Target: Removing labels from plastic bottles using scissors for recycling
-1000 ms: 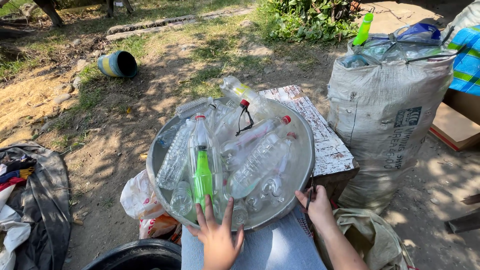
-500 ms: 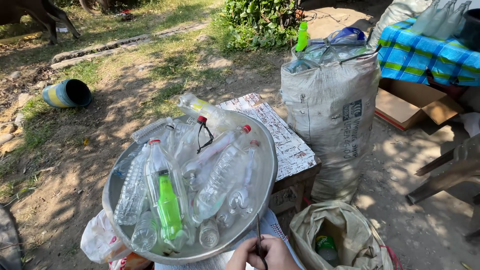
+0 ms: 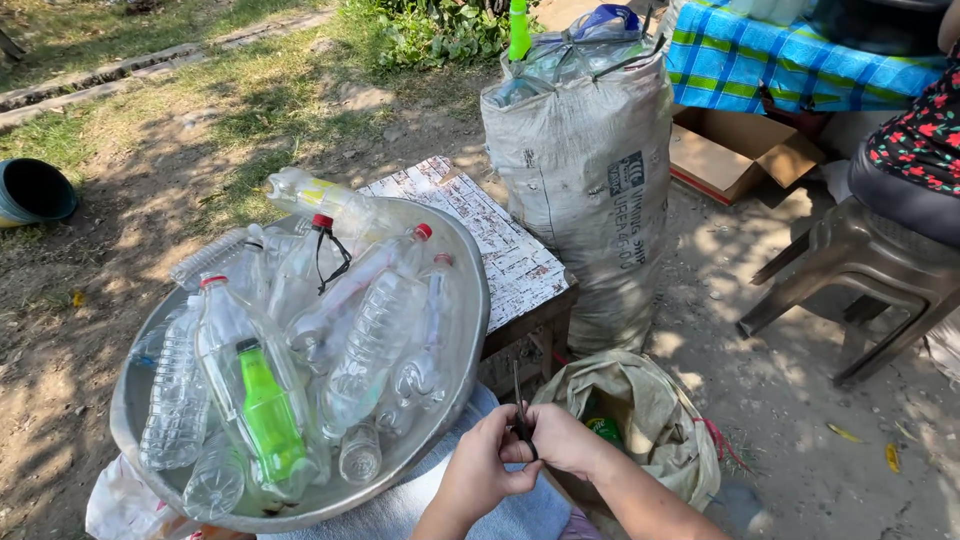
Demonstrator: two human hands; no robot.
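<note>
Scissors (image 3: 521, 415), thin, dark and metal, are being clamped between left hand (image 3: 487, 468) and right hand (image 3: 562, 440), beside the round metal basin (image 3: 470, 300); blades should be kept pointing away.

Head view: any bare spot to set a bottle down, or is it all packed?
The basin is heaped with plastic bottles, no room there. Free: the strip of patterned tabletop between basin rim and tall sack, and bare dirt between the open bag and plastic chair. Both hands, left and right, pinch a thin dark tool together.
</note>
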